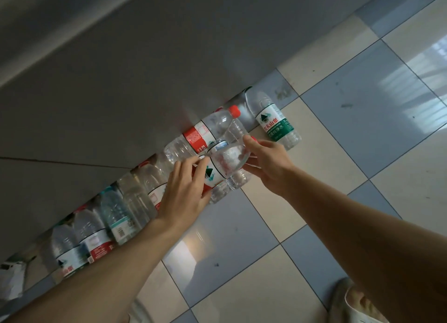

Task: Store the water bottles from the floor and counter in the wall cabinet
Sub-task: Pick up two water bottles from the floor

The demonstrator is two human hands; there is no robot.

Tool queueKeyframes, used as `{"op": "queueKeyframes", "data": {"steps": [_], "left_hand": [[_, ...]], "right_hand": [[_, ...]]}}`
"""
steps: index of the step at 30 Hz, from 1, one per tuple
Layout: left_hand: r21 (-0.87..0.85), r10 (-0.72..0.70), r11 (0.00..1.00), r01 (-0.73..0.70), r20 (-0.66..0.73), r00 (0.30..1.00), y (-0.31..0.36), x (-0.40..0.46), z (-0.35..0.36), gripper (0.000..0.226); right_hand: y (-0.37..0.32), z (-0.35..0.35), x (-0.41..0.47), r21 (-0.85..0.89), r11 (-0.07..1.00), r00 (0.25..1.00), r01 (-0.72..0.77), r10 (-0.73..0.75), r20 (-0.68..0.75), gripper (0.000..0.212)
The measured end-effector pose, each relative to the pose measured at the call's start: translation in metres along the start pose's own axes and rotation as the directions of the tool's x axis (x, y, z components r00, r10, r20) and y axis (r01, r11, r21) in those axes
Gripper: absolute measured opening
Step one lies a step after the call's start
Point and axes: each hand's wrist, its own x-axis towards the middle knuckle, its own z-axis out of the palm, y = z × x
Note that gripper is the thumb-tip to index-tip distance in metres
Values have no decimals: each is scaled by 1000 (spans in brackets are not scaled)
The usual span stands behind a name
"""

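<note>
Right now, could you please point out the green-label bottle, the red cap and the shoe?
green-label bottle (274, 124), head view, on its label.
red cap (234, 111), head view, on its top.
shoe (338, 296), head view, on its toe.

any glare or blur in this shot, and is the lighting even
Head view: window glare washes out the glossy checkered tile floor at upper right, with a softer sheen patch nearer the arms; the grey wall is dim, so lighting is uneven; the clear plastic bottle held in the right hand is sharp, but the bottle row at lower left smears soft; wide-angle lens tilts the lines.
</note>
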Motion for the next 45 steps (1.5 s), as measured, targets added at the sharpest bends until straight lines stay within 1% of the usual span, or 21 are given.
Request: {"op": "queueKeyframes", "data": {"steps": [3, 5, 7, 8, 9, 11, 12, 13, 15, 19, 22, 25, 28, 31, 35, 38, 42, 45], "left_hand": [[-86, 22, 996, -18, 48, 999, 14, 2, -10, 80], [-163, 44, 986, -29, 89, 995, 25, 12, -20, 78], [-198, 49, 980, -12, 186, 981, 34, 30, -31, 70], [-180, 54, 984, -15, 219, 974, 38, 41, -36, 65], [-158, 54, 987, -19, 225, 973, 41, 53, -41, 62], [-134, 23, 991, 1, 176, 984, 45, 77, -47, 54], [-125, -3, 992, 22, 145, 989, 47, 89, -48, 50], [-106, -27, 994, 40, 124, 992, 49, 100, -46, 48], [-31, -49, 998, 53, 113, 992, 54, 118, -38, 51], [224, -33, 974, -9, 182, 983, 58, 140, -10, 68], [351, -39, 935, -41, 217, 975, 53, 147, 3, 70], [373, 5, 926, -59, 142, 990, 50, 147, 9, 62], [308, 47, 948, -80, 113, 992, 49, 141, 9, 49], [195, 54, 978, -70, 85, 995, 51, 130, 5, 43], [42, 69, 997, -70, 32, 997, 50, 116, -13, 47], [-73, 79, 994, -79, -5, 997, 48, 102, -40, 52], [-124, 109, 985, -121, -97, 989, 51, 84, -76, 56], [-230, 112, 960, -157, -197, 974, 62, 77, -98, 51]], "right_hand": [[-11, -15, -18, 47, 998, 999, 32, -33, 36, 39], [-22, -28, -32, 37, 994, 994, 102, -103, 31, 31], [-34, -46, -44, 3, 983, 983, 181, -181, 25, 20], [-40, -57, -51, -20, 977, 977, 213, -213, 23, 20], [-46, -68, -57, -48, 970, 971, 239, -238, 22, 29], [-54, -91, -67, -120, 957, 963, 266, -269, -13, 47], [-56, -102, -70, -167, 947, 958, 275, -285, -37, 47], [-57, -112, -71, -215, 936, 953, 279, -298, -60, 43], [-53, -129, -72, -296, 916, 944, 271, -313, -105, 38], [-38, -152, -64, -426, 855, 913, 297, -385, -136, 39], [-26, -164, -58, -435, 848, 899, 303, -406, -164, 37], [-15, -174, -56, -407, 858, 889, 313, -415, -192, 31], [-9, -177, -59, -395, 860, 882, 323, -425, -203, 28], [-8, -175, -65, -393, 855, 879, 338, -436, -191, 24], [-10, -165, -77, -428, 833, 876, 351, -453, -164, 26], [-16, -160, -86, -452, 811, 854, 372, -490, -177, 25], [-31, -160, -92, -478, 781, 812, 401, -545, -209, 20], [-38, -165, -91, -520, 761, 802, 388, -557, -217, 22]]}}
